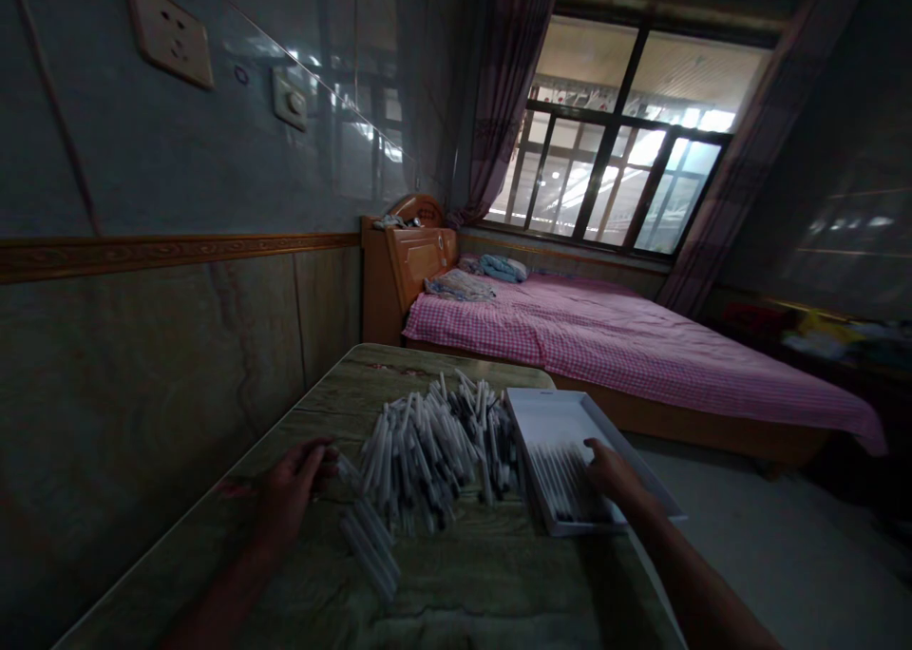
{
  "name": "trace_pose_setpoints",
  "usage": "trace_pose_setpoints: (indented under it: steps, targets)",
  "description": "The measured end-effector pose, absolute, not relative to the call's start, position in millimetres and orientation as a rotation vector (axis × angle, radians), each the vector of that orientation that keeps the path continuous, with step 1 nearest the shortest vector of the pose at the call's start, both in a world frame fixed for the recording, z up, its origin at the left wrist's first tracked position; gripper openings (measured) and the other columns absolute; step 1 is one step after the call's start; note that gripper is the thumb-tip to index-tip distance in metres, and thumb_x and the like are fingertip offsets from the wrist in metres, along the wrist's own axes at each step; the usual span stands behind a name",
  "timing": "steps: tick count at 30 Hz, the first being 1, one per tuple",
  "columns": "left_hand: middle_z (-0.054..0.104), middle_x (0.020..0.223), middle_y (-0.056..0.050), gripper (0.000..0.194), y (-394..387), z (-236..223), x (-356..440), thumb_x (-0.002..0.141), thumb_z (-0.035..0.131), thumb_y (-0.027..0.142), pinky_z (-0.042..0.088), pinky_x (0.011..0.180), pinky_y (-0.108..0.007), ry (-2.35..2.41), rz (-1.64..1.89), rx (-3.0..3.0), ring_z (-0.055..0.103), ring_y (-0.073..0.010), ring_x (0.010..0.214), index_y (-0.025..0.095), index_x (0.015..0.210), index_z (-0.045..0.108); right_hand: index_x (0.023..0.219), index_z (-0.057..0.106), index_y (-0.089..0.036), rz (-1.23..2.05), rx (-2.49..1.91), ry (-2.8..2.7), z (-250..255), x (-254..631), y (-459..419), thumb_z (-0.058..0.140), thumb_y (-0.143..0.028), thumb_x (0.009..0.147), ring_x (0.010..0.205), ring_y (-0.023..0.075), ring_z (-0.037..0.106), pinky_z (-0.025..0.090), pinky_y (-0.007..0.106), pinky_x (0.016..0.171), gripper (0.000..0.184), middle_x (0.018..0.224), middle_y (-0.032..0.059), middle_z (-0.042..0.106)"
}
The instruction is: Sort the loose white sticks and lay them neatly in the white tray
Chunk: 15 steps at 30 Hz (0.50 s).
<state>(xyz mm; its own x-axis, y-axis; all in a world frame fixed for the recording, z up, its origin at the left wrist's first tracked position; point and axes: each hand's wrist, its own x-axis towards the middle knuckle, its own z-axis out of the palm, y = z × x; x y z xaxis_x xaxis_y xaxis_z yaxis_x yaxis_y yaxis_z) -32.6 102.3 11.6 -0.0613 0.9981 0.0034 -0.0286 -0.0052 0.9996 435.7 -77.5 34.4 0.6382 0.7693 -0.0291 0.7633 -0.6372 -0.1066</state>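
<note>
Loose heap of slender white tubes [427,460], dark-tipped, lies mid-surface [299,422]. Left hand [289,493] beside it, fingers curled; pinch unclear. Right hand [618,474] rests open on packed rows [566,484] inside a white tray [552,422]. Risk: tray sits at the surface edge; a knock could tip it, spilling rows.

The left hand [289,498] and right hand [617,474] are bare, with slim fingers [310,458]. The left forearm [220,598] and right forearm [705,569] are bare too, narrowing toward the wrists, with no band or cuff visible on the parts in view. The dim light hides any fine skin detail.
</note>
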Motion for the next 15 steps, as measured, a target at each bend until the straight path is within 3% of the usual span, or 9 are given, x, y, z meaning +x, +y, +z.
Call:
trace_pose_setpoints:
  steps: [5,10,15]
  targets:
    - [0.071,0.073,-0.002,0.02,102.2,12.8,-32.1,0.072,0.059,0.028,0.047,0.046,-0.022,1.24,1.267,1.135,0.065,-0.0165,0.059,0.02,0.089,0.065,0.133,0.047,-0.016,0.102,-2.804,-1.368,39.1,439.0,-61.8,0.044,-0.01,0.078,0.103,0.0239,0.063,0.045,0.03,0.078,0.056,0.115,0.0148,0.065]
    - [0.071,0.07,-0.001,0.018,102.0,15.6,-30.2,0.071,0.06,0.025,0.05,0.047,-0.022,1.23,1.257,1.042,0.065,-0.0161,0.057,0.02,0.087,0.064,0.121,0.06,-0.019,0.064,-2.781,-1.445,41.1,438.8,-55.0,0.044,-0.01,0.081,0.105,0.0227,0.061,0.043,0.028,0.08,0.044,0.115,0.0125,0.064]
    - [0.072,0.074,-0.002,0.022,102.5,10.1,-30.7,0.068,0.063,0.031,0.053,0.053,-0.024,1.217,1.251,1.066,0.067,-0.0174,0.062,0.021,0.088,0.065,0.118,0.06,-0.017,-0.007,-2.787,-1.384,36.9,434.0,-56.5,0.041,-0.012,0.085,0.098,0.0219,0.063,0.042,0.027,0.074,0.039,0.111,0.0139,0.064]
